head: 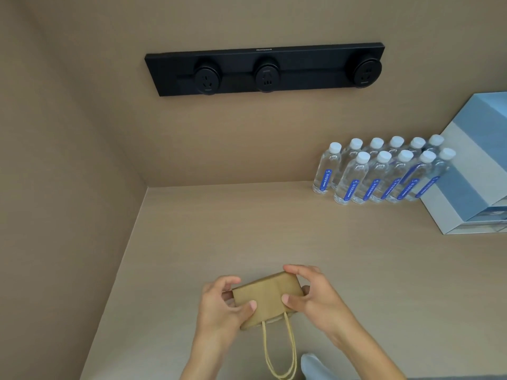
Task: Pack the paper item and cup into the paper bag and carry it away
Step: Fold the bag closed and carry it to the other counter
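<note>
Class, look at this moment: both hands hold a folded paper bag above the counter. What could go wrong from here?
1. The paper bag is flat; pulled open roughly by the left hand and right hand, it may tear.
2. Its handles dangle over the counter edge and could snag.

Paper bag [264,297] is plain kraft brown with tan handles. Tabletop [219,237] is beige, socket strip [264,68] black, bottles [378,171] clear with white caps and blue labels, box [472,171] pale blue and grey.

You hold a matt brown paper bag [264,296]; the desk [356,270] looks smooth matt; the bottles [384,174] are clear glossy plastic.
</note>
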`<state>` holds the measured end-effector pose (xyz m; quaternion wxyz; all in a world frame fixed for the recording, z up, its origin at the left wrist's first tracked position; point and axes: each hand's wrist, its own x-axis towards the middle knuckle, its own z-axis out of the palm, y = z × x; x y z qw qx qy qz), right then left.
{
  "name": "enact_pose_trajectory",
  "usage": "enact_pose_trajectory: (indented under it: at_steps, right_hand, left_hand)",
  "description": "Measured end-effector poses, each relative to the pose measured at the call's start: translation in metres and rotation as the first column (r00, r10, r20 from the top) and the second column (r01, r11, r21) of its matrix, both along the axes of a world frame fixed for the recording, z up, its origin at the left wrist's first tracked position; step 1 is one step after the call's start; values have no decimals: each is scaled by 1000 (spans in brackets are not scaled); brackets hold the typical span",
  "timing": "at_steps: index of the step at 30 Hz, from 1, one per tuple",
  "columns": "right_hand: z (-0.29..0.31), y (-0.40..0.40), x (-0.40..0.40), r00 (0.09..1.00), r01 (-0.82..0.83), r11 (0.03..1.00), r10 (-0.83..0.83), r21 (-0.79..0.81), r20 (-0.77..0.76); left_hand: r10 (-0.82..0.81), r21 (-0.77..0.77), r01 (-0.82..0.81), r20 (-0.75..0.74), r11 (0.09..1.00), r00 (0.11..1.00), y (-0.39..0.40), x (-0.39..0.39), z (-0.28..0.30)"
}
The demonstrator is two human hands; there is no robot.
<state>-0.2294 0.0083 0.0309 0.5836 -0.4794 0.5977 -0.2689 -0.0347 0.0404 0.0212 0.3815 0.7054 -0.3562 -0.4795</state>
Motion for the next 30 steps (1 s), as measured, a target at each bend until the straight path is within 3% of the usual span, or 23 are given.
enact_pose_trajectory:
  at_steps: [5, 7, 12, 15, 20, 25, 30]
  right_hand:
    - [-20, -7, -1, 993, -56, 991, 43, -124, -106]
    - [-28, -10, -2, 995, -29, 988, 14, -151, -99]
    - [-46, -17, -6, 1000, 31, 984, -31, -175, -1]
    - [-53, -14, -4, 997, 65, 982, -56, -178, 56]
    - [-60, -4, -4, 971, 231, 958, -217, -170, 98]
    - [-43, 22, -38, 882, 463, 869, -430, -175, 194]
    - [-19, 78, -114, 737, 675, 698, -651, -241, 179]
  left_hand:
    - [-117, -44, 137, 317, 990, 941, -2, -4, -15]
    - [-117, -76, 156, 372, 985, 921, -4, -1, -21]
    - [-89, -92, 93, 43, 991, 995, -7, 9, -39]
    - [-77, -87, 72, -54, 994, 996, -5, 12, -47]
    - [-119, -143, 107, -79, 984, 990, -13, 2, -45]
    - [-290, -225, 258, -124, 940, 949, -26, -33, -32]
    - [-567, -268, 519, -144, 812, 811, -32, -120, -10]
